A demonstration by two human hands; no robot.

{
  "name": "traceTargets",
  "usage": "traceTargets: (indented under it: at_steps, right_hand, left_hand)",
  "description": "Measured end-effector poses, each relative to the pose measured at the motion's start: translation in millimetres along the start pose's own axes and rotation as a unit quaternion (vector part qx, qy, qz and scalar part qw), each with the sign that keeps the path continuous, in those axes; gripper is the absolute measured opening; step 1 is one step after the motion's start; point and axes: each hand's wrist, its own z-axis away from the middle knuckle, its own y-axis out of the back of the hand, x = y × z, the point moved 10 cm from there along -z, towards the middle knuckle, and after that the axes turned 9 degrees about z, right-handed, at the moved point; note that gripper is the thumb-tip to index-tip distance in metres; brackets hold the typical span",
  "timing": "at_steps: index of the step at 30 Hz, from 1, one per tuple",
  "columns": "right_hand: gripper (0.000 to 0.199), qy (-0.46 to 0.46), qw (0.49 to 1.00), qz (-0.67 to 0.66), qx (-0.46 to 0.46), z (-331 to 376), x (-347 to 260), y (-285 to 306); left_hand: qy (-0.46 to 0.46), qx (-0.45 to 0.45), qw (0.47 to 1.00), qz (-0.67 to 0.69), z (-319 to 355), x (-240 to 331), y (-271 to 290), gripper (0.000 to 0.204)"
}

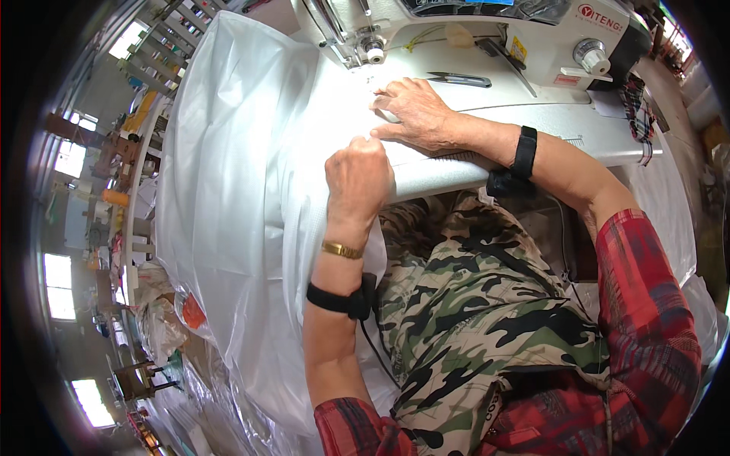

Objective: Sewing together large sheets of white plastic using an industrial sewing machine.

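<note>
A large sheet of white translucent fabric [236,152] lies over the sewing table and hangs down on my left. My left hand [357,178] is closed in a fist, gripping the fabric at the table's front edge. My right hand [414,114] lies flat on the fabric, fingers pointing left, pressing it down just in front of the needle area [371,52] of a white sewing machine [525,38]. Both wrists wear black straps; the left also has a gold bracelet.
Thread snips [460,78] lie on the machine bed beyond my right hand. My lap in camouflage trousers [464,304] is below the table edge. More white sheeting is piled on the floor at lower left [190,380], with workshop racks further left.
</note>
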Motion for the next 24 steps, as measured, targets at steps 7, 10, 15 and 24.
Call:
traceTargets:
  at_steps: [7, 10, 15, 24]
  right_hand:
    - [0.036, -0.011, 1.0, -0.004, 0.027, -6, 15, -11]
    - [0.032, 0.0, 0.999, -0.004, 0.051, -11, 12, -11]
    - [0.028, -0.004, 0.999, -0.014, 0.029, -11, 19, -11]
    - [0.033, -0.028, 0.998, -0.032, -0.045, -6, 13, -10]
  left_hand:
    - [0.028, -0.011, 0.999, -0.017, -50, -10, -12, 0.013]
    - [0.062, 0.013, 0.998, 0.003, -49, -22, -15, 0.014]
    - [0.109, -0.032, 0.994, 0.003, -12, -11, -8, 0.015]
    - [0.077, 0.006, 0.996, 0.035, -3, -7, -4, 0.007]
